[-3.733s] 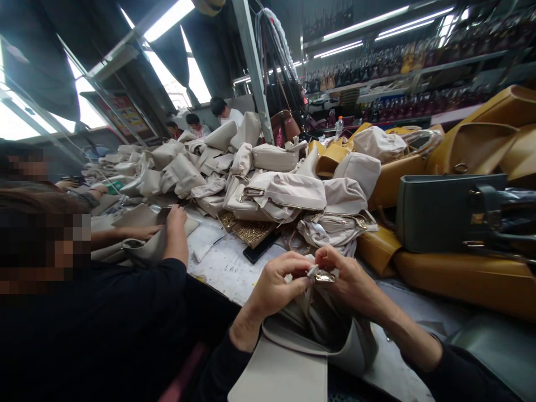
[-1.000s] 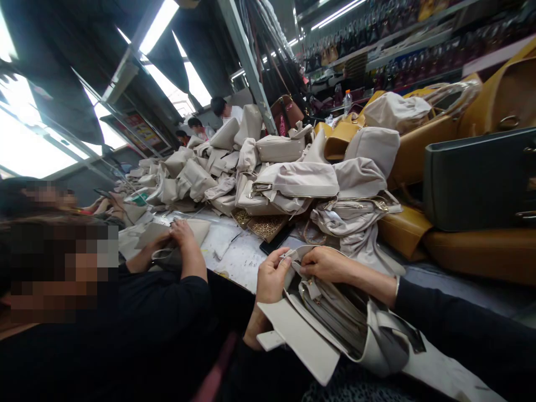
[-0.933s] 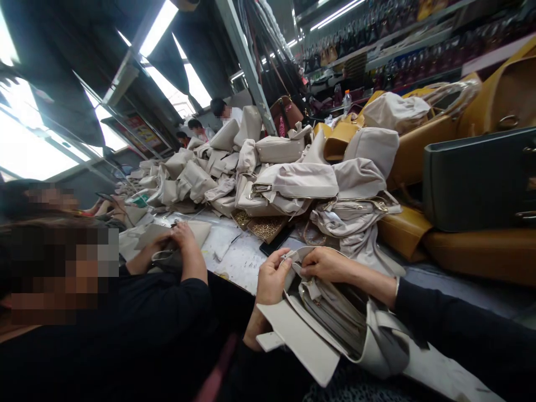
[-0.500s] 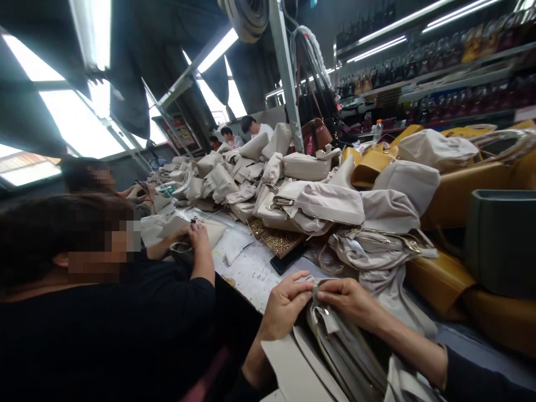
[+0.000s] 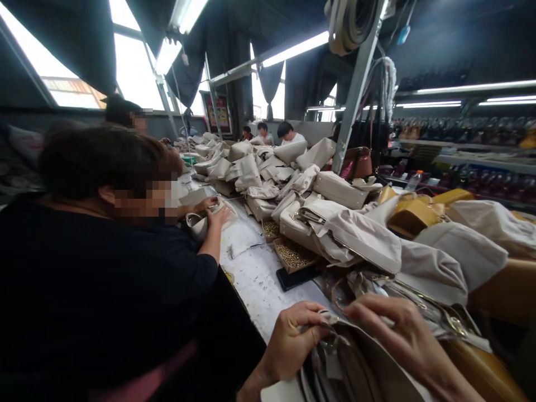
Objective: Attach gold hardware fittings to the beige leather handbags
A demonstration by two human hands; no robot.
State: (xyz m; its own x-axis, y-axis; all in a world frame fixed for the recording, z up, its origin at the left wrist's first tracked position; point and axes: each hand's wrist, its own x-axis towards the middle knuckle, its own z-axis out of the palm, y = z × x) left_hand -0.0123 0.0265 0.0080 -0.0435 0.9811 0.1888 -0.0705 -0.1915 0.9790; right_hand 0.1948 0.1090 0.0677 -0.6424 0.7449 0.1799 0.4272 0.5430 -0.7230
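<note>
Left hand: the left hand [image 5: 295,338] is closed in a pinch, thumb against fingers, with the rim of the pale bag [image 5: 368,363] between them.
Right hand: the right hand [image 5: 400,329] is half-curled and blurred, its fingertips at the far rim; whether they grip it or lie just beside it cannot be told.
Pale bag: at the near edge of view, directly below both hands, mouth upward, lining visible, lower part cut off by the frame.
Table: the white table [image 5: 259,301] carries a dark phone [image 5: 298,278] and, just beyond it, small gold-coloured pieces [image 5: 292,254].
Bag pile: pale bags [image 5: 360,234] heaped beyond the phone and pieces.
Co-worker: seated person [image 5: 125,279] at left, dark sleeves, hands on pale material.
</note>
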